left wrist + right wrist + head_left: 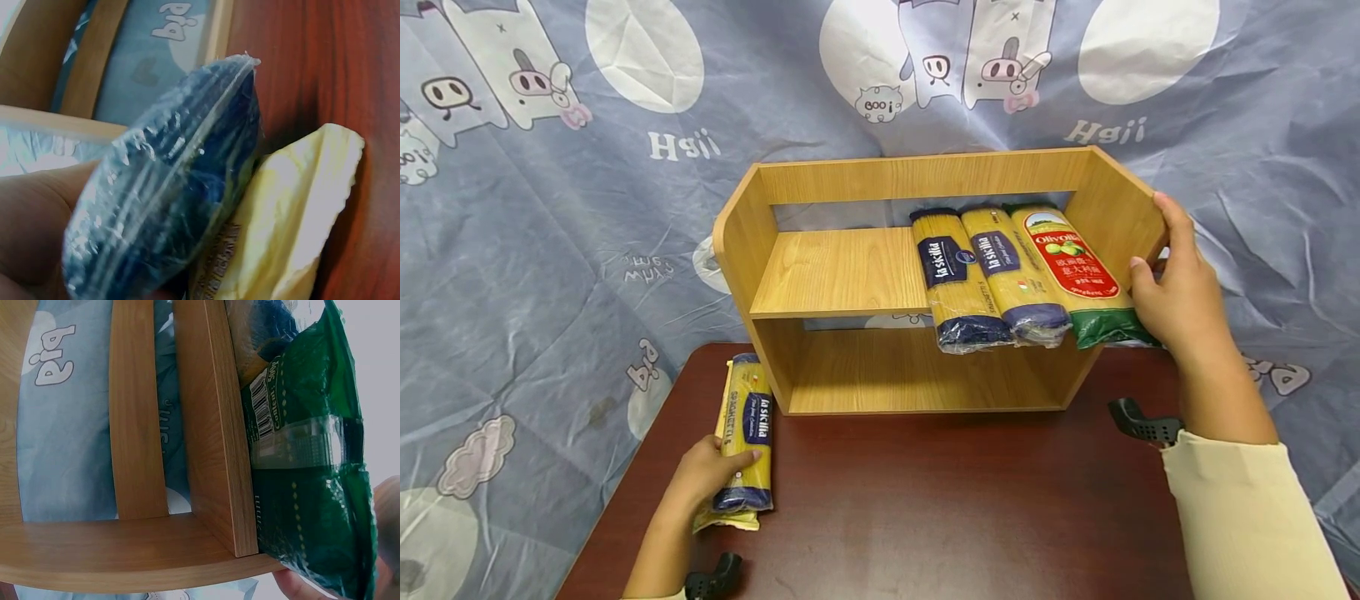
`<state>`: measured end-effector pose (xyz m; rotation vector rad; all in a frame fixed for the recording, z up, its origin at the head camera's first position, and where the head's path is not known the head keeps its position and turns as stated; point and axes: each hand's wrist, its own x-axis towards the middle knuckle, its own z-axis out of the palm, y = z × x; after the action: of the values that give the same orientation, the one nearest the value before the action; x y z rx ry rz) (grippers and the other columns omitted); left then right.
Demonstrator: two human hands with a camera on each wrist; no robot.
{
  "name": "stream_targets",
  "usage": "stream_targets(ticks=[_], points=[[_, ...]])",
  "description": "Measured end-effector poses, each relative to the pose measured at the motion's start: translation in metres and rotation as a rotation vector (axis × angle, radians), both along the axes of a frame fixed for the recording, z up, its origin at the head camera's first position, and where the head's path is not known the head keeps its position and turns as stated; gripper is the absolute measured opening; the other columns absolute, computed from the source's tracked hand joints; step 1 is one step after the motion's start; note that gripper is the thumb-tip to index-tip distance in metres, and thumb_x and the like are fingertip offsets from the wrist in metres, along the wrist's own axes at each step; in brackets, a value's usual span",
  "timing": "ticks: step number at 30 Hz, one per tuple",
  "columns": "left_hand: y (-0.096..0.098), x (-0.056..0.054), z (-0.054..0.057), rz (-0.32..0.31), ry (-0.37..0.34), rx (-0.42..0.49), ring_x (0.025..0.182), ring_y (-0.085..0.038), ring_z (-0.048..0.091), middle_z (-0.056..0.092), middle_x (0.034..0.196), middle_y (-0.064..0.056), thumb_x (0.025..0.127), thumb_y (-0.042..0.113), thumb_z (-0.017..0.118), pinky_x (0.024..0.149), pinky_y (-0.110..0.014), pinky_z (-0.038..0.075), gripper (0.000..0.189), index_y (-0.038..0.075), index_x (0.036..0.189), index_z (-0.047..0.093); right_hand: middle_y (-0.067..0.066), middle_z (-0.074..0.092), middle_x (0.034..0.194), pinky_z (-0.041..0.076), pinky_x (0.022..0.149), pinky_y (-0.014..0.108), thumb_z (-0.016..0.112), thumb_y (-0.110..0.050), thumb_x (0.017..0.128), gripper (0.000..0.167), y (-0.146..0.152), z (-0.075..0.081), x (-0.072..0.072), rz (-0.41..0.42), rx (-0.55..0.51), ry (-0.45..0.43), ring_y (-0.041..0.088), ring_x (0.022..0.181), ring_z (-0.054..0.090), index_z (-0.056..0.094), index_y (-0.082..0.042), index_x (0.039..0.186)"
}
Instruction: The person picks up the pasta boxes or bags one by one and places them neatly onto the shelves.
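Observation:
On the left of the table, my left hand (711, 471) grips a yellow spaghetti pack (751, 483) with a dark blue label, thumb across its front. Its blue end (169, 181) fills the left wrist view. Beneath it lies a yellow packet (275, 219), mostly covered. My right hand (1187, 292) holds the right side panel (1116, 208) of a wooden shelf, thumb inside and fingers outside. Close beside that thumb lies a red-labelled pasta pack (1071, 258), its green end (312, 469) jutting past the shelf board.
Two blue-labelled spaghetti packs (951, 275) (1011, 271) lie beside it on the upper board (842, 267), also overhanging the front. The lower board (917, 375) sits on the dark red table (940, 500). A patterned grey-blue cloth (550, 292) hangs behind.

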<state>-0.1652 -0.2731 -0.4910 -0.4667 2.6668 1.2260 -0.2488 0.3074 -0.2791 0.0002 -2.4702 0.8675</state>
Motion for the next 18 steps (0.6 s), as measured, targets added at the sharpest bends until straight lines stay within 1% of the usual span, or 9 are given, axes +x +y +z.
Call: stream_targets(ticks=[4, 8, 11, 15, 18], points=[[-0.002, -0.001, -0.003, 0.022, -0.002, 0.220, 0.063, -0.019, 0.069, 0.067, 0.086, -0.014, 0.088, 0.033, 0.077, 0.058, -0.035, 0.059, 0.057, -0.007, 0.115, 0.046, 0.037, 0.046, 0.144, 0.039, 0.091, 0.065, 0.046, -0.015, 0.101, 0.074, 0.001, 0.001, 0.000, -0.002, 0.003, -0.004, 0.056, 0.114, 0.056, 0.009, -0.037, 0.161], [-0.005, 0.001, -0.007, 0.052, -0.026, 0.423, 0.066, -0.021, 0.072, 0.068, 0.086, -0.011, 0.093, 0.028, 0.072, 0.063, -0.038, 0.061, 0.053, -0.004, 0.120, 0.039, 0.037, 0.046, 0.144, 0.039, 0.091, 0.065, 0.046, -0.014, 0.101, 0.074, 0.002, 0.001, -0.001, -0.005, 0.007, -0.002, 0.056, 0.113, 0.056, 0.010, -0.036, 0.161], [-0.007, 0.003, -0.009, 0.073, -0.042, 0.541, 0.070, -0.022, 0.073, 0.068, 0.086, -0.009, 0.096, 0.028, 0.069, 0.066, -0.040, 0.062, 0.052, -0.001, 0.123, 0.036, 0.037, 0.046, 0.144, 0.038, 0.091, 0.066, 0.046, -0.013, 0.101, 0.074, 0.002, 0.001, -0.001, -0.003, 0.009, -0.001, 0.056, 0.113, 0.056, 0.009, -0.036, 0.161], [-0.008, 0.005, -0.011, 0.080, -0.039, 0.681, 0.074, -0.022, 0.073, 0.068, 0.089, -0.007, 0.099, 0.030, 0.064, 0.068, -0.042, 0.062, 0.050, 0.003, 0.126, 0.032, 0.037, 0.045, 0.144, 0.038, 0.092, 0.066, 0.046, -0.013, 0.101, 0.074, 0.001, 0.001, 0.000, -0.003, 0.009, -0.001, 0.057, 0.114, 0.056, 0.010, -0.036, 0.161], [-0.009, 0.005, -0.012, 0.089, -0.047, 0.770, 0.075, -0.021, 0.073, 0.069, 0.090, -0.004, 0.100, 0.032, 0.061, 0.069, -0.041, 0.062, 0.047, 0.007, 0.126, 0.031, 0.038, 0.046, 0.144, 0.038, 0.091, 0.066, 0.046, -0.013, 0.101, 0.074, 0.000, 0.001, 0.000, -0.004, 0.012, 0.001, 0.057, 0.114, 0.056, 0.010, -0.036, 0.161]])
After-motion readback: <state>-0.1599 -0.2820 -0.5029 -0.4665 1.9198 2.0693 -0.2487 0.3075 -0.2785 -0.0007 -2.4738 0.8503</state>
